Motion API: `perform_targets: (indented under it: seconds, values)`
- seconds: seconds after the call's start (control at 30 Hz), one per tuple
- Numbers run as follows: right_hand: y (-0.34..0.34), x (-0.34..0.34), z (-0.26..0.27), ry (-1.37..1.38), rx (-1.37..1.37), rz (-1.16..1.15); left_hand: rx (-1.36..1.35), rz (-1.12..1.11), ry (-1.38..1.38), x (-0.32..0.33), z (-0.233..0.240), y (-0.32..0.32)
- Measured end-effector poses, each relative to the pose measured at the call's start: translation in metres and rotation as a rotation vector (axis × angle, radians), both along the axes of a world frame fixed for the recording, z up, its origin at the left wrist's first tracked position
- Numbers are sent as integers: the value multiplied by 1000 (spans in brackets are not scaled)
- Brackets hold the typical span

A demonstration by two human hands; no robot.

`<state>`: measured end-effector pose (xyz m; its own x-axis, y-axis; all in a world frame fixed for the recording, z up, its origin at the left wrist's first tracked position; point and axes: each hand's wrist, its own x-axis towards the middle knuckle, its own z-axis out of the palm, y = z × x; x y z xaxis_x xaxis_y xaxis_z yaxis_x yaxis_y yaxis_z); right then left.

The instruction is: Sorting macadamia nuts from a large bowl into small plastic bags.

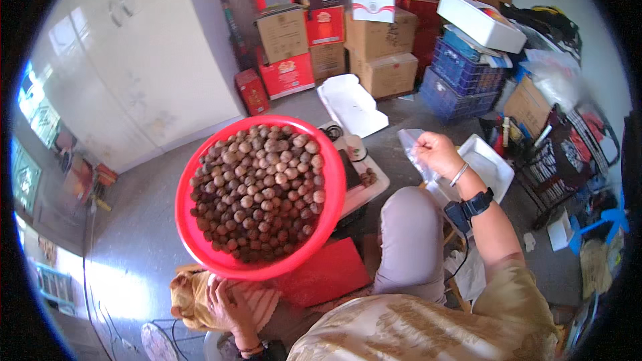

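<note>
A large red plastic basin holds many round brown nuts that look like walnuts. Below its lower rim, my left hand rests with fingers spread on a tan, furry-looking thing, beside striped cloth. My right hand is out to the right, its fingers closed on the edge of a clear plastic bag. The bag hangs near a white foam tray. A bracelet and a black strapped device are on the right wrist and forearm.
A white tray with a few nuts and a white cylindrical container lies right of the basin. Stacked cartons and blue crates stand behind. A red box lies under the basin; a wire rack is at right.
</note>
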<state>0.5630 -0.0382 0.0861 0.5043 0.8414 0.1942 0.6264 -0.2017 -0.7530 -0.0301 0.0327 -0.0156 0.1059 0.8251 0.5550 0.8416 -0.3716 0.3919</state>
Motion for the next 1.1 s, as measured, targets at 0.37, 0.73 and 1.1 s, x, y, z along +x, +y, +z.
perform_targets:
  seconds: [0.37, 0.73, 1.1]
  values:
    - [72, -252, 40, 310, -403, 1200, -939, -317, -1193, 56, 100, -42]
    - [81, -318, -3, 489, -475, 1409, -934, -456, -930, 54, 94, -55]
    - [78, -311, -16, 849, -585, 1397, -1070, -480, -1019, 50, 73, -49]
